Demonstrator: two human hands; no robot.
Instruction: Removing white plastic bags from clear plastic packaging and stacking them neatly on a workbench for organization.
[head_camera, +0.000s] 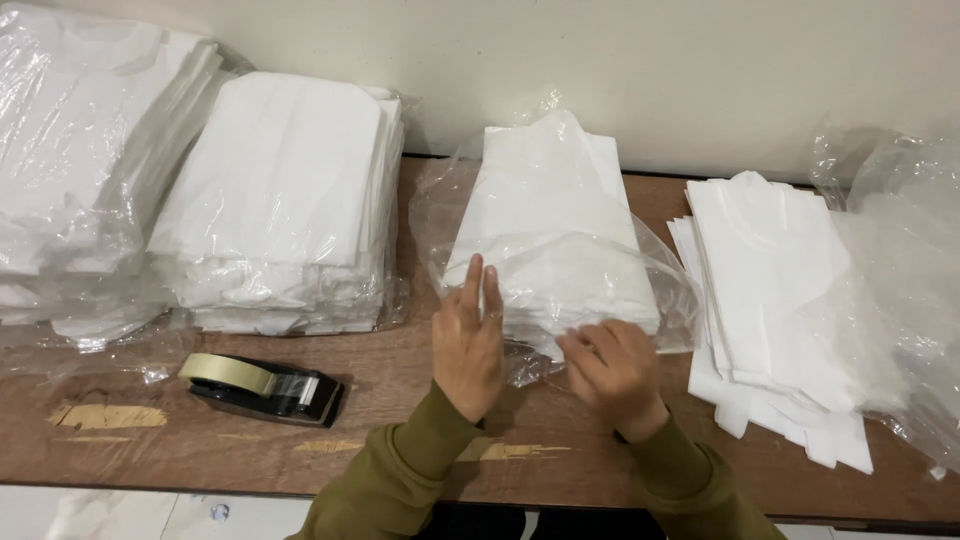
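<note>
A folded stack of white fabric (545, 215) lies partly inside a clear plastic bag (660, 270) in the middle of the brown wooden table (200, 440). My left hand (467, 345) rests flat with its fingers stretched onto the near left edge of the bag. My right hand (612, 370) pinches the bag's open near edge with curled fingers. Both arms wear olive green sleeves.
A black tape dispenser (265, 387) with a pale tape roll sits at the near left. Two tall piles of bagged white fabric (275, 200) stand at the left. Loose white folded pieces (770, 290) and crumpled clear plastic (900, 260) lie at the right. A pale wall runs behind.
</note>
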